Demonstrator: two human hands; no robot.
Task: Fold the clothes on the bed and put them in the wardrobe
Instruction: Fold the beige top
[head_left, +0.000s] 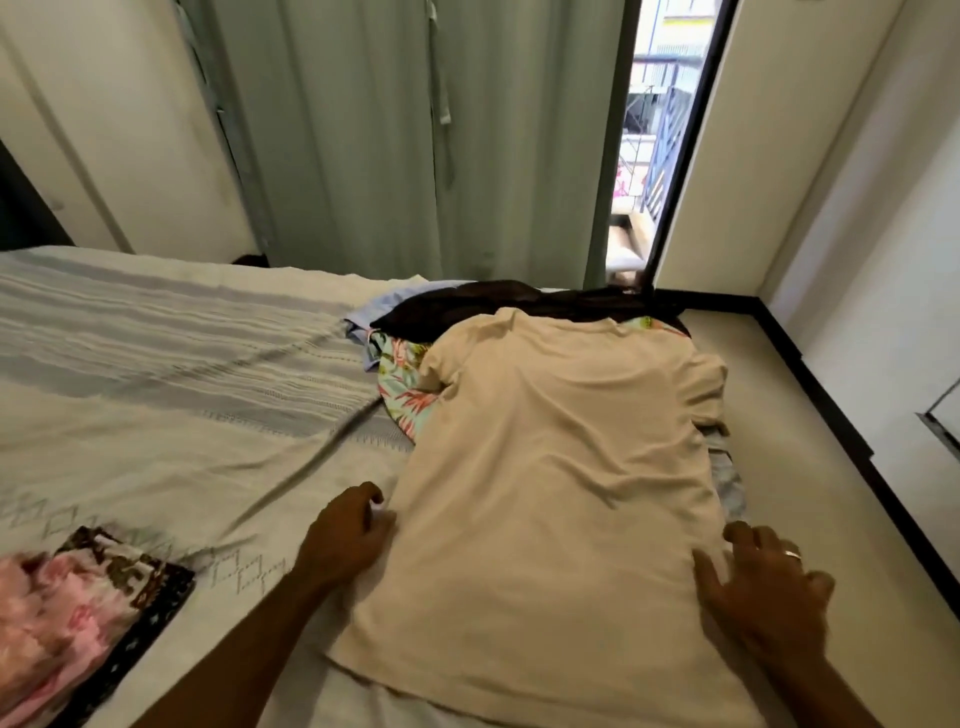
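A beige T-shirt lies spread flat on the bed, over a heap of other clothes. Under it show a floral garment, a dark garment and a light blue one. My left hand sits at the shirt's left edge with fingers curled on the cloth. My right hand rests spread on the shirt's right edge, a ring on one finger. A folded stack of pink floral and dark patterned clothes lies at the bed's near left.
Green curtains hang behind the bed, with a gap to a balcony at the right. A white wall with dark skirting runs along the bed's right side. White panels stand at the far left.
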